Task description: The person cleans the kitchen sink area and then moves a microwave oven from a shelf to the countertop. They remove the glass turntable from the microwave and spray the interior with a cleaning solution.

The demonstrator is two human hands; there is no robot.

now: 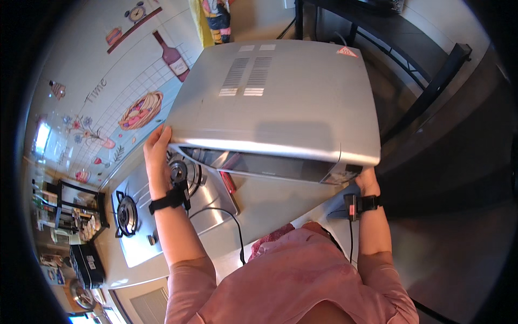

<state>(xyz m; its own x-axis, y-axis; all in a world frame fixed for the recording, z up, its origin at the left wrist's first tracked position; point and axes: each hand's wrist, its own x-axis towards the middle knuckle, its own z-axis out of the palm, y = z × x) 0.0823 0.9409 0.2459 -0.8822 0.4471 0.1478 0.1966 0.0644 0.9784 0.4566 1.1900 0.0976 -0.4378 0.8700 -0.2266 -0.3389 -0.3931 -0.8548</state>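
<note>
A silver microwave oven fills the middle of the view, with vent slots on its top and its dark glass door facing me. My left hand grips its front left corner, the thumb on the edge. Under the front right corner is my right hand, its fingers mostly hidden by the oven. Both wrists wear black straps with cables. Whether the oven's underside touches anything cannot be seen.
A steel gas stove stands at the left, a red-handled object beside it on the counter. A black metal rack is at the upper right. A black case and a jar rack stand further left.
</note>
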